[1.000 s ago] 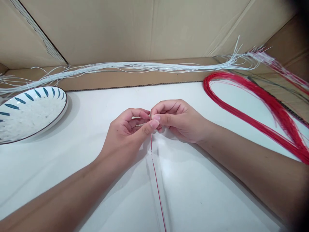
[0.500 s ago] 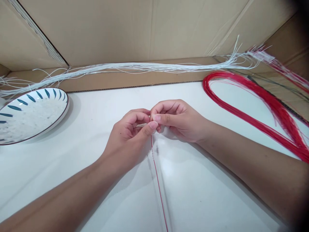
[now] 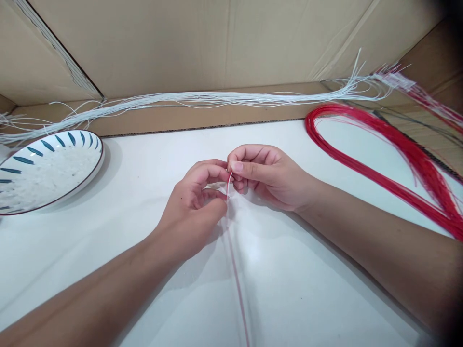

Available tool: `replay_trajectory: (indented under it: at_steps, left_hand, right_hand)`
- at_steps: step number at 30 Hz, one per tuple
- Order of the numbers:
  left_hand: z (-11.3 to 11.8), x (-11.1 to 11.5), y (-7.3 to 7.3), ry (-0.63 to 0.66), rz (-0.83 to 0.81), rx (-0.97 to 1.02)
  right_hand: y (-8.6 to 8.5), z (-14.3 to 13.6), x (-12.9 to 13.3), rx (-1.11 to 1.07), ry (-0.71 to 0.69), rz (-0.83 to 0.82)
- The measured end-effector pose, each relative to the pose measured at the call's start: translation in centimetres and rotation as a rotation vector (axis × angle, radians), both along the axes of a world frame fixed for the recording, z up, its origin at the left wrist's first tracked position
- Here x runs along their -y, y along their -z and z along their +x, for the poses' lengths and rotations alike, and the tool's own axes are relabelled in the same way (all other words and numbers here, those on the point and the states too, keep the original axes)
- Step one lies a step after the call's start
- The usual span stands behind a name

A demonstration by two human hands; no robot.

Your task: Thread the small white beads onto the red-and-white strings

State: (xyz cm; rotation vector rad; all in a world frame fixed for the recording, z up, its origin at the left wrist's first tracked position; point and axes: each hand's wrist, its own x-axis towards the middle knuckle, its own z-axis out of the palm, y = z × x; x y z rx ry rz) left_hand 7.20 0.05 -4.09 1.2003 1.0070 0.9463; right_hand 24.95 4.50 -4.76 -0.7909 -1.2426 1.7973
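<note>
In the middle of the head view, my right hand (image 3: 269,176) pinches a thin red cord (image 3: 228,185) between thumb and forefinger. The cord shows a whitish stretch beside the red and arcs down to my left hand (image 3: 197,207). There the thumb and bent fingers close round it, though the exact contact is partly hidden. Below the hands the cord continues, blurred, to the bottom edge of the view. A small translucent whitish piece shows by my left fingers; its kind I cannot make out.
An oval plate (image 3: 94,166) with blue leaf marks holds whitish translucent bits at left. Along the cardboard wall (image 3: 162,48) lies a bundle of white cords (image 3: 217,98). Looped red cords (image 3: 347,161) lie at right, with a red-and-white bundle (image 3: 398,82) behind them.
My left thumb has dropped away from the right fingertips, and a short bend of cord now shows between the hands. My right hand has risen slightly. The cord below has blurred.
</note>
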Motion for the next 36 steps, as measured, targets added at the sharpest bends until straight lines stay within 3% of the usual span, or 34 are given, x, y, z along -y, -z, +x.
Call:
replay_trajectory:
  at_steps: [5,7,11,13,16,32,34,36]
  left_hand:
    - [0.2,-0.1,-0.4,-0.114,-0.016,-0.004]
    - [0.2,-0.2,-0.2,-0.155,-0.023,0.030]
    - [0.1,-0.3,0.1,-0.241,-0.081,0.046]
    - [0.1,-0.4,0.2,-0.248,-0.086,0.056]
    - [0.0,-0.4,0.4,-0.273,-0.050,0.082]
    - [-0.2,-0.3,0.5,-0.276,-0.013,0.037]
    - [-0.2,-0.3,0.5,-0.277,-0.001,0.032]
    - [-0.1,-0.2,0.4,-0.288,-0.002,0.035]
  right_hand:
    - [0.2,-0.1,0.1,0.042,-0.036,0.049]
    - [0.2,0.0,-0.2,0.111,0.045,0.101]
    - [0.5,0.7,-0.9,0.516,0.218,0.318]
    - [0.6,0.9,-1.0,0.728,0.177,0.456]
    - [0.4,1.1,-0.9,0.880,0.074,0.656]
    - [0.4,0.3,-0.3,0.958,0.024,0.808]
    - [0.4,0.3,-0.3,0.906,0.030,0.781]
    - [0.3,0.3,-0.3,0.749,0.059,0.631]
